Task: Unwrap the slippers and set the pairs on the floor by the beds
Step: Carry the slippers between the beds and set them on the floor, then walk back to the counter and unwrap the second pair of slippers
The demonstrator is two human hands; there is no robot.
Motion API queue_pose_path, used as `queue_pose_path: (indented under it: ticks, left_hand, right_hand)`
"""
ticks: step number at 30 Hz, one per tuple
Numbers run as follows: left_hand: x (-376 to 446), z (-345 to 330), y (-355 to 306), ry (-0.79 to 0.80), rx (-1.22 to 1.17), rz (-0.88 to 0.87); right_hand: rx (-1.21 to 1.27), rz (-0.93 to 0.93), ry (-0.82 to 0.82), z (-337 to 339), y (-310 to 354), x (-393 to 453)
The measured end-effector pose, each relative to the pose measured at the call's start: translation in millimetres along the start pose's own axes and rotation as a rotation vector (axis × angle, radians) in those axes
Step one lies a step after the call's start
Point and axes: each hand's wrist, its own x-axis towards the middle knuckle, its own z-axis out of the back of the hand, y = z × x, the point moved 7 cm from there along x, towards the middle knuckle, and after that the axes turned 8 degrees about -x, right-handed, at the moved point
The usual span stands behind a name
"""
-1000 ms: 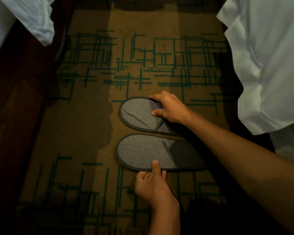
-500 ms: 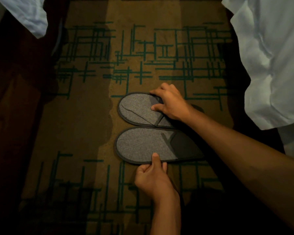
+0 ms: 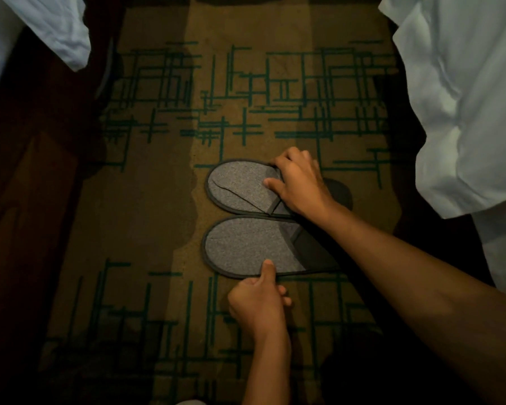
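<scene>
Two grey slippers lie side by side, touching, on the patterned carpet (image 3: pixel 158 229) between two white-sheeted beds. The right hand (image 3: pixel 300 185) presses the far slipper (image 3: pixel 240 187), its grip flat and spread; the left hand (image 3: pixel 257 302) is clamped on the near slipper (image 3: pixel 246 248), thumb on its edge. A careless release could drag either slipper askew, splaying the pair.
</scene>
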Motion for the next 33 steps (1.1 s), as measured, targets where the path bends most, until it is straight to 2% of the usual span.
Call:
queue_pose_path:
  ticks: [5, 9, 12, 15, 22, 24, 29, 33]
  left_hand:
    - [-12.0, 5.4, -14.2, -0.033, -0.028, 0.039]
    - [-45.9, 27.9, -61.2, -0.05, -0.017, 0.007]
    - [-95.2, 49.0, -128.7, 0.059, 0.034, -0.119]
    - [-153.6, 70.3, -193.8, 0.219, 0.21, -0.242]
    - [-322.6, 152.6, -319.4, 0.456, 0.68, -0.446]
    - [-370.9, 179.6, -343.2, 0.527, 0.77, -0.467]
    - [-472.6, 237.8, -365.1, 0.661, 0.963, -0.445]
    - [-515.3, 290.4, -363.3, 0.624, 0.987, -0.347]
  right_hand:
    - [0.184, -0.142, -0.083, 35.8, -12.5, -20.8]
    - [0.338, -0.324, -0.018, 91.0, -16.2, -63.9]
    - [0.424, -0.428, 0.106, 144.8, -2.5, -101.4]
    - [0.461, -0.493, 0.189, 213.9, 16.9, -135.8]
    - [0.571, -0.619, 0.199, 410.0, 83.9, -229.1]
    - [0.601, -0.648, 0.237, 456.7, 106.6, -259.3]
    - [0.604, -0.681, 0.451, 539.5, 163.8, -343.8]
    - [0.623, -0.734, 0.554, 578.3, 190.3, -419.9]
